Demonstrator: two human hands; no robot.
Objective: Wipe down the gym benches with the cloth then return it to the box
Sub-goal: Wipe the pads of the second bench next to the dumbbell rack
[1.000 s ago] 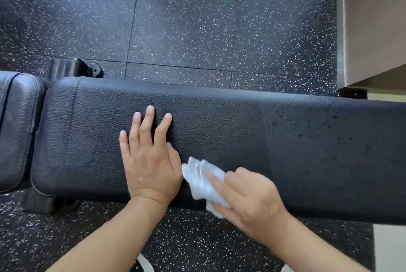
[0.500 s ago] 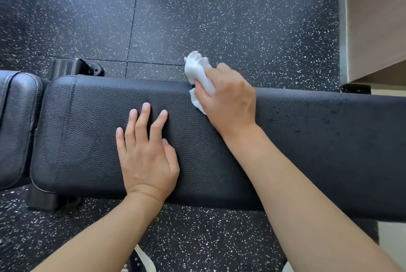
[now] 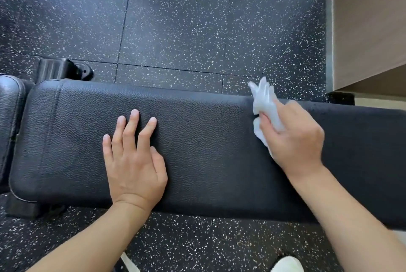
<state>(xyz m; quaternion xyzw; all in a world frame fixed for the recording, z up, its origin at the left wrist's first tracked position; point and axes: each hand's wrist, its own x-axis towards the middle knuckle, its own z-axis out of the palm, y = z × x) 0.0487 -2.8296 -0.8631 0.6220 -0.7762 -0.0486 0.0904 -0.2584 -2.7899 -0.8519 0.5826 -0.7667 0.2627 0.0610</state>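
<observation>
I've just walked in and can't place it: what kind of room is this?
Most likely a gym. A long black padded bench stands on speckled rubber floor tiles, and the right hand holds a white cloth on the padding, as for wiping equipment.

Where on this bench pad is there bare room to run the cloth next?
Bare pad lies between the flat left hand and the right hand gripping the cloth. More is free right of the right hand, toward the wooden cabinet. The left hand's patch is taken.
</observation>
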